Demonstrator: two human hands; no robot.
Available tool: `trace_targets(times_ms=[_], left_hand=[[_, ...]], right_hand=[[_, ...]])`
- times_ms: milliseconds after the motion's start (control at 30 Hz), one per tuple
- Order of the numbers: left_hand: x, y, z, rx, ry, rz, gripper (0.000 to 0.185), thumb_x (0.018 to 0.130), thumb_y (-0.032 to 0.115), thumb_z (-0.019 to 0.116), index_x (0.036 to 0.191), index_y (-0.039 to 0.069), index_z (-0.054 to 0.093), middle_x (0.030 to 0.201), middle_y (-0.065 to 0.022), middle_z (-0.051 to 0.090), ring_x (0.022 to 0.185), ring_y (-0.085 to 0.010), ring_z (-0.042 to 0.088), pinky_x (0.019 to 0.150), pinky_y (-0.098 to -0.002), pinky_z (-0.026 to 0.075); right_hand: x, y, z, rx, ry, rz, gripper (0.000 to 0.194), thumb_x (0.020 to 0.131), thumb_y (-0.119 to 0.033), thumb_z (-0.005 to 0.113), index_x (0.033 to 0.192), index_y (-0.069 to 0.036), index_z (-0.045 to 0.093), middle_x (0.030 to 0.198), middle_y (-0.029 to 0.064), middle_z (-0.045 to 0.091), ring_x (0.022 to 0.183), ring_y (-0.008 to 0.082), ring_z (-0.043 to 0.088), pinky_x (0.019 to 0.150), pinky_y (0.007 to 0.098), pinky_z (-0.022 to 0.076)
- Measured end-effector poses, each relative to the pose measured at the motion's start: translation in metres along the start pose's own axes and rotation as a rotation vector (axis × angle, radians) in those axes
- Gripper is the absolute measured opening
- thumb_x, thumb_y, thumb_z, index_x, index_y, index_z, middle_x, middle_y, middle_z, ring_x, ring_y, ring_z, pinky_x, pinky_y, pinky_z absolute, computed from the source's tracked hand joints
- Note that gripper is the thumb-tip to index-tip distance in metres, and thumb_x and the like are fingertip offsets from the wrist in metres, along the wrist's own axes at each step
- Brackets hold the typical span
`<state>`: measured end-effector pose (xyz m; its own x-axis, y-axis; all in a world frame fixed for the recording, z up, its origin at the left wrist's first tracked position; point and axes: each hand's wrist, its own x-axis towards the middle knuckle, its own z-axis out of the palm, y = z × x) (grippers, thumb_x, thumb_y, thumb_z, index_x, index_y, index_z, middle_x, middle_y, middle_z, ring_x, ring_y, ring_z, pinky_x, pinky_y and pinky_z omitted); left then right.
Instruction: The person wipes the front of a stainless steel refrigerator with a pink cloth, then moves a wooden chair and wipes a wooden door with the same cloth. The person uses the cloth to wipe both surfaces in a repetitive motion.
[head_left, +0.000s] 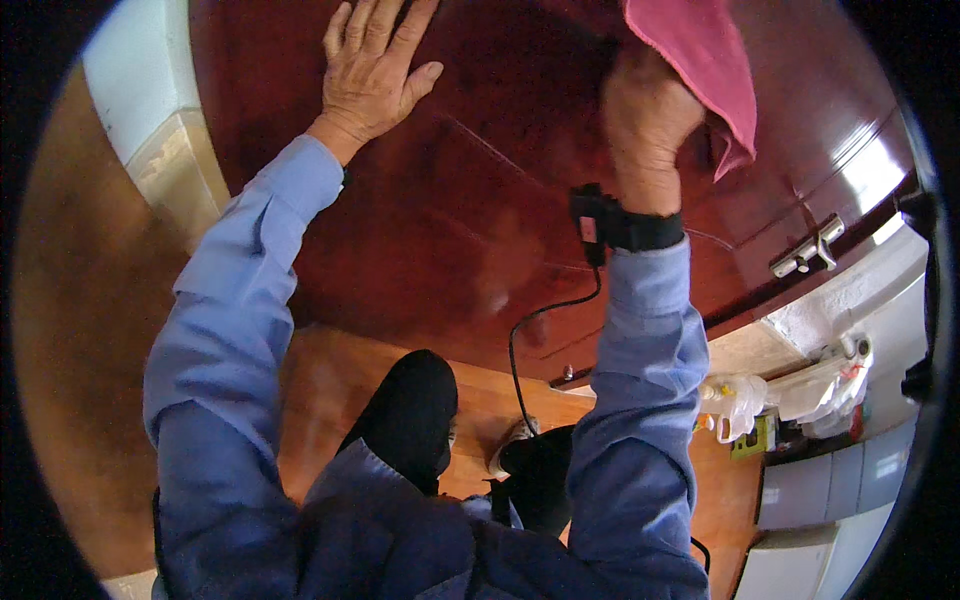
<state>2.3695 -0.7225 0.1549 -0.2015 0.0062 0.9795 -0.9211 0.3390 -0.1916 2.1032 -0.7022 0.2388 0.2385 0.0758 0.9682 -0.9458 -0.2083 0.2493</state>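
Observation:
A dark red, glossy wooden door (480, 187) fills the upper middle of the head view. My left hand (375, 75) rests flat on it at the upper left, fingers spread, holding nothing. At the upper right, my right hand (651, 124) is closed on a pink cloth (712, 67), which hangs over the knuckles and down to the right; the fingers are partly hidden and slightly blurred. A black strap with a small device (592, 217) sits around my right wrist, and a cable runs down from it. Pale scratch-like lines show on the door between the hands.
A metal door latch (808, 246) is mounted near the door's right edge. Plastic bags (817, 390) and a green box (752, 437) are at the lower right, above grey cabinet fronts (836, 480). A white wall with a beige baseboard (180, 157) stands left. Wooden floor (330, 382) lies below.

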Motion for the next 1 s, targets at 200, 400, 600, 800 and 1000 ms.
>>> trace_targets(times_ms=[200,400,600,800,1000], left_hand=[[-0.001,-0.004,-0.034,-0.413,0.025,-0.078,0.042,0.101,0.028,0.045,0.138,0.008,0.054,0.147,-0.0125,0.048,0.138,-0.0307,0.042,0.114,-0.0413,0.032],[-0.044,0.033,-0.088,-0.466,-0.171,-0.291,0.038,0.09,0.011,0.059,0.128,0.006,0.06,0.131,-0.0145,0.06,0.123,-0.0332,0.055,0.103,-0.0419,0.043],[-0.057,0.092,-0.119,-0.771,-0.432,-0.287,0.056,0.084,0.012,0.068,0.137,0.006,0.053,0.141,-0.0154,0.052,0.131,-0.0318,0.049,0.11,-0.0395,0.04],[-0.057,0.174,-0.113,-0.98,-0.686,-0.214,0.107,0.067,0.036,0.085,0.151,0.003,0.028,0.156,-0.0229,0.025,0.144,-0.039,0.027,0.118,-0.0425,0.026],[-0.069,0.216,-0.112,-0.921,-0.621,-0.124,0.101,0.063,0.025,0.084,0.146,-0.001,0.033,0.148,-0.0247,0.038,0.135,-0.0427,0.04,0.113,-0.0458,0.034]], right_hand=[[-0.11,-0.069,-0.012,0.328,-0.43,-0.37,0.049,0.09,-0.022,0.052,0.138,-0.016,0.052,0.14,0.0106,0.052,0.129,0.0355,0.047,0.106,0.0528,0.038],[-0.193,-0.073,-0.045,1.17,-0.616,0.607,0.027,0.097,-0.017,0.057,0.123,-0.01,0.061,0.118,0.0063,0.065,0.106,0.0228,0.063,0.09,0.0372,0.0522],[-0.18,-0.069,-0.124,1.608,-0.453,1.464,0.022,0.095,-0.006,0.058,0.117,-0.003,0.061,0.109,0.0062,0.067,0.093,0.0201,0.066,0.079,0.0317,0.056],[-0.177,-0.06,-0.166,1.835,-0.325,1.769,0.03,0.097,-0.007,0.05,0.125,-0.002,0.056,0.122,0.0091,0.062,0.109,0.0223,0.062,0.092,0.0368,0.0527],[-0.202,-0.039,-0.192,1.519,-0.622,1.076,0.03,0.1,-0.015,0.05,0.126,-0.002,0.056,0.125,0.0061,0.06,0.114,0.0182,0.058,0.098,0.034,0.047]])
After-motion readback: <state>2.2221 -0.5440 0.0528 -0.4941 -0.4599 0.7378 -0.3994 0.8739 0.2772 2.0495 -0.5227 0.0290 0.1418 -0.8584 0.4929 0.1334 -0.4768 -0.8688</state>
